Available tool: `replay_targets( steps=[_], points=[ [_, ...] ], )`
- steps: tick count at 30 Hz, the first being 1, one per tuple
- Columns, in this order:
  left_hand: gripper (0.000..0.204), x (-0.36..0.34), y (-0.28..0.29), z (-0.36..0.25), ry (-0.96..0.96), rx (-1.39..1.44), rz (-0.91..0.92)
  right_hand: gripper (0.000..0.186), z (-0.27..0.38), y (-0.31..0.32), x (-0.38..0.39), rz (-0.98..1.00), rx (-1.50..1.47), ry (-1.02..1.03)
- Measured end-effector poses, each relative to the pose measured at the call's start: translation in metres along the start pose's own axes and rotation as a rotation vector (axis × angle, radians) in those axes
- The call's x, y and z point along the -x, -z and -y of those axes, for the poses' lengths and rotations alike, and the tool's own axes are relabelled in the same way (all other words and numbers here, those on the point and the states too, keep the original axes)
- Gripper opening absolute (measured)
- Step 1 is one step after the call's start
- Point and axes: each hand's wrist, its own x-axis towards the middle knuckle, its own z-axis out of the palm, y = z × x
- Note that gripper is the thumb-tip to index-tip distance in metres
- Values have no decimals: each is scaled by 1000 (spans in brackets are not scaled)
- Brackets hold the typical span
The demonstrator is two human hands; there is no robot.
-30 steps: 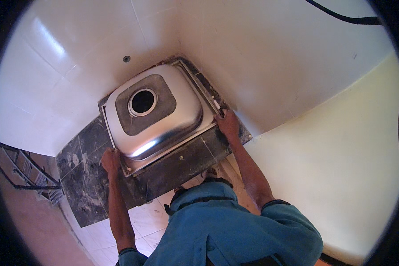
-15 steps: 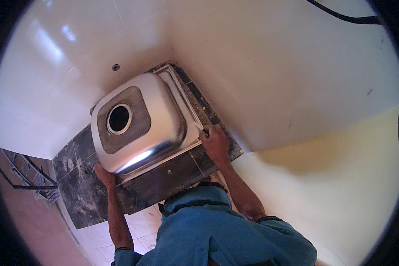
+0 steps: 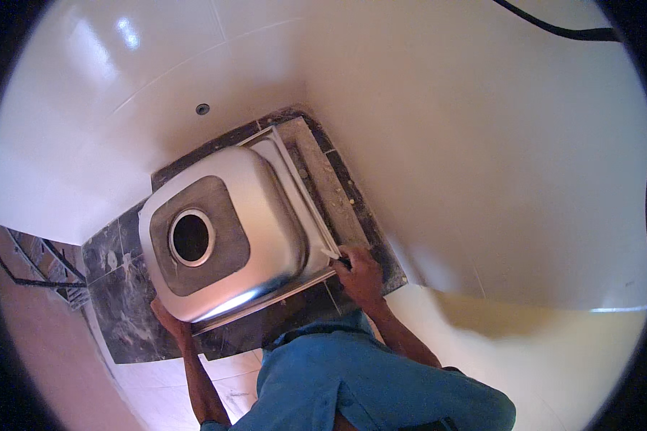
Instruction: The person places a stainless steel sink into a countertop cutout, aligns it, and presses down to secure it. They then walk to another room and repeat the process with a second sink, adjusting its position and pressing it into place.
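left hand (image 3: 167, 316) grips steel sink (image 3: 266, 208) rim | right hand (image 3: 357, 271) grips corner

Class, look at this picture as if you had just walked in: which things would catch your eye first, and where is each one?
A shiny steel sink fills the middle, turned underside up so its dark pad and round drain hole face the camera. The left hand grips its lower left corner and the right hand its right corner, above a dark stone counter in the corner of pale tiled walls.
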Motion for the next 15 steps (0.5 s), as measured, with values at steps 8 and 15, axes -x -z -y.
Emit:
replay_targets(
  steps=[8,15],
  points=[
    [34,-24,-27,-49,34,-80,2,33,-23,16,-26,-133,131,8],
    [31,-33,-37,-73,80,-92,-58,36,-38,11,-30,-144,222,-16]
  ],
)
